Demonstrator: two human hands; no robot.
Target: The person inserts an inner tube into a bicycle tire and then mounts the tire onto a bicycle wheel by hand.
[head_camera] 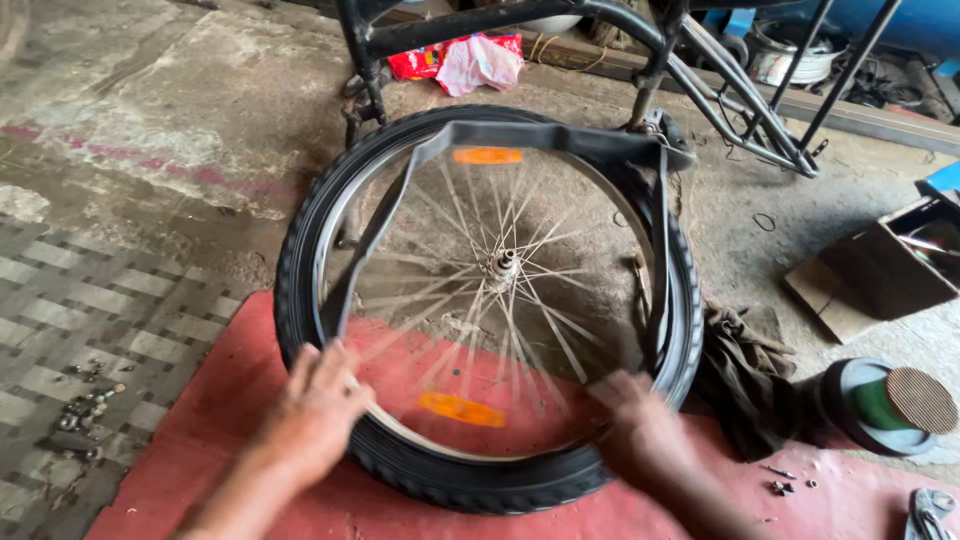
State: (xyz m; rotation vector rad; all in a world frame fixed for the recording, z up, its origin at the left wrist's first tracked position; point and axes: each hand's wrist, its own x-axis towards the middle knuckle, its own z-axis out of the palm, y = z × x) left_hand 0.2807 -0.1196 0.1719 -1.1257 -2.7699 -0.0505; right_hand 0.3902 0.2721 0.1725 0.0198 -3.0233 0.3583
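Wheel (500, 265) lies flat on red mat (200, 440), tyre (480, 480) on rim, inner tube (540, 135) hanging loose across spokes. Left hand (315, 410) presses fingers on tyre's near-left edge. Right hand (640, 430) blurred at near-right edge; grip unclear. 2 orange reflectors. Rag (745, 370) beside.

Around the bicycle wheel (490, 300), bare concrete floor (170, 110) lies open on its left side, and the red mat (200, 440) in front of it is free apart from the two hands. Behind the wheel a black bike frame (720, 70) blocks the way. To its right a dark rag (745, 375), a round tin (885, 405) and a cardboard box (880, 265) crowd the ground.
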